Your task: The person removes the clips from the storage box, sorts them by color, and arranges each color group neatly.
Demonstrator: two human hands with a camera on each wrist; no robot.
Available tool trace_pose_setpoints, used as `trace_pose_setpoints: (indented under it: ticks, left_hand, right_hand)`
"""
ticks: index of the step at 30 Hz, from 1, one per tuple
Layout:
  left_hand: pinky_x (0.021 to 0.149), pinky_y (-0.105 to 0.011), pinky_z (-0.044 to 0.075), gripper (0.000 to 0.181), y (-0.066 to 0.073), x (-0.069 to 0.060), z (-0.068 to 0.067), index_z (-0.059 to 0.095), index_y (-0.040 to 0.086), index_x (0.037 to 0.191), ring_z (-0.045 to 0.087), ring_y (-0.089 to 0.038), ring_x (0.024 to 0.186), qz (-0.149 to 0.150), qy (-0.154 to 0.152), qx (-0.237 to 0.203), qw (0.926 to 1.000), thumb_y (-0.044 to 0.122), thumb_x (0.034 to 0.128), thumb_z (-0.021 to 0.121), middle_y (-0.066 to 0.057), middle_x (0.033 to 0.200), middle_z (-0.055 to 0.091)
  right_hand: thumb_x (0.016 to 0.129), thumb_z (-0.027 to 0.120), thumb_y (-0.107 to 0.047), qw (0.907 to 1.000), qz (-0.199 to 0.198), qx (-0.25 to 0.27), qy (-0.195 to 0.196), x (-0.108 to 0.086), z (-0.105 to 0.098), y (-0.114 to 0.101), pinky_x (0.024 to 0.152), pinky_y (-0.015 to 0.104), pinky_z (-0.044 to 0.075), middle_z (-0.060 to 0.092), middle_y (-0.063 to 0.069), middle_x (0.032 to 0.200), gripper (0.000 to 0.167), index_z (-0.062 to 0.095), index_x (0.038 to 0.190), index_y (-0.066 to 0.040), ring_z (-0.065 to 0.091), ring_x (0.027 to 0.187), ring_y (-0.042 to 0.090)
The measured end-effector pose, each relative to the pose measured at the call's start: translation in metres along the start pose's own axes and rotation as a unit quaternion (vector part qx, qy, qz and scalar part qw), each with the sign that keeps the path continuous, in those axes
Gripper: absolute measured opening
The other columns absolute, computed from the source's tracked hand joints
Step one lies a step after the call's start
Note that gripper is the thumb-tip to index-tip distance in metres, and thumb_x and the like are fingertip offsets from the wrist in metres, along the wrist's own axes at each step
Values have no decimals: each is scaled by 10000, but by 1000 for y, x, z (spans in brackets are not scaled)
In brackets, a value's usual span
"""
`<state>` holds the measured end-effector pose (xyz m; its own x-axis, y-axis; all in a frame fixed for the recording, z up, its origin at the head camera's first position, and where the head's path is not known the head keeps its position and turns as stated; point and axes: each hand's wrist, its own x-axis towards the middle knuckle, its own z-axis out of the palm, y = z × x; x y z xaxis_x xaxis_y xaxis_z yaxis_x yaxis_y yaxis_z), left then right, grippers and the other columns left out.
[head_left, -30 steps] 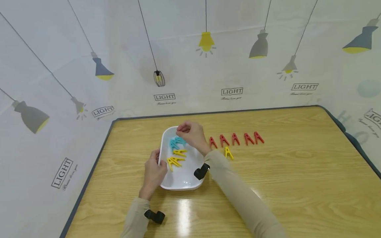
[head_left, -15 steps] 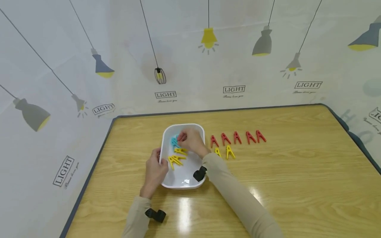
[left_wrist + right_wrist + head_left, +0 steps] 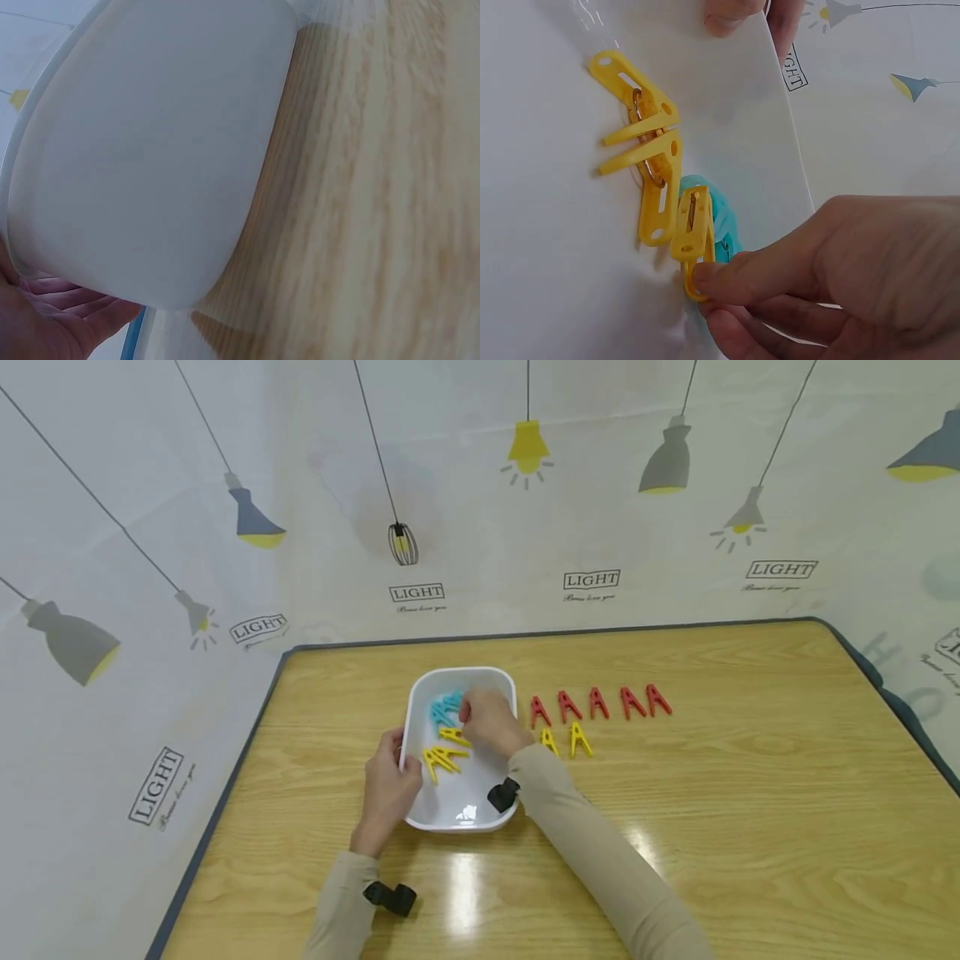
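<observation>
OK, yellow clothespin (image 3: pixel 679 240) is in the white tray (image 3: pixel 438 807), far-left part, one end pinched between thumb and index finger of the right hand (image 3: pixel 491 718). Pin looks like plastic: yellow, slotted legs, small round holes, metal spring in the slot. The pinched end is partly covered by the thumb.

Left hand (image 3: pixel 390 785) grips the tray's left rim, thumb inside, other fingers against the outer wall.

Counts:
- Yellow in tray: three. One pinched, plus two loose yellow clothespins (image 3: pixel 654 150) lying splayed just nearer, toward the left wall, legs pointing different ways.
- Teal clothespins (image 3: pixel 442 712): overlapping bunch at the tray's far left, just beyond the pinched pin. Can't tell the exact number, right hand covers part of that area.
- Red clothespins (image 3: pixel 597 693): five, in a row on the table (image 3: pixel 750 793), right of the tray.
- Yellow clothespins on the table (image 3: pixel 577 732): two, side by side just nearer than the red row; the left one is partly behind the right sleeve (image 3: pixel 592 843).

Edges/room: tray is deep, rounded corners, raised rim all round. White floor shows across its near half and right side. Narrow gap between the tray's right rim and the first red pin. Beyond the last red one, wood grain runs wide to the right edge. Dark trim (image 3: pixel 555 634) lines the table's far edge, well apart from the red row; tray's far rim sits nearer to it.
</observation>
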<state>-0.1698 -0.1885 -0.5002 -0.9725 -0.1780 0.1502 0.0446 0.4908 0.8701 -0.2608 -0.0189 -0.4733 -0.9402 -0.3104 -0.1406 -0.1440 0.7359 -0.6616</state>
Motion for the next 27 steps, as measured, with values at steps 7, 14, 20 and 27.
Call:
trace_pose_setpoints:
  ticks: [7,14,20,27]
  left_hand:
    - [966,-505,566,413,3,1,1,563,-123,1261,675,-400,1137,131,31,-40,9999,-81,853,515,-313,1231,667]
    - [974,-508,564,421,6,0,3,553,-132,1269,667,-413,1149,149,-40,-35,9999,-78,853,517,-327,1236,658]
    - [948,-505,572,418,4,-1,3,570,-118,1259,682,-399,1121,197,57,184,9996,-68,848,514,-311,1211,678]
    - [952,-519,571,427,3,0,1,562,-116,1279,675,-406,1136,155,24,368,9992,-54,859,521,-313,1222,672]
  right_hand:
    - [815,699,80,9974,-101,715,-6,-2,-4,2,681,233,501,664,75,856,151,677,904,-39,579,778,175]
    - [820,749,46,9933,-302,1080,273,0,-8,4,724,235,545,713,95,868,112,693,889,-21,628,785,165]
    - [819,795,-8,9854,-468,1586,400,2,-13,1,731,210,571,745,116,906,133,714,924,-16,685,807,167]
    - [837,797,-38,9736,-361,2170,616,-2,-24,-3,761,235,588,745,105,941,148,723,965,-40,700,833,179]
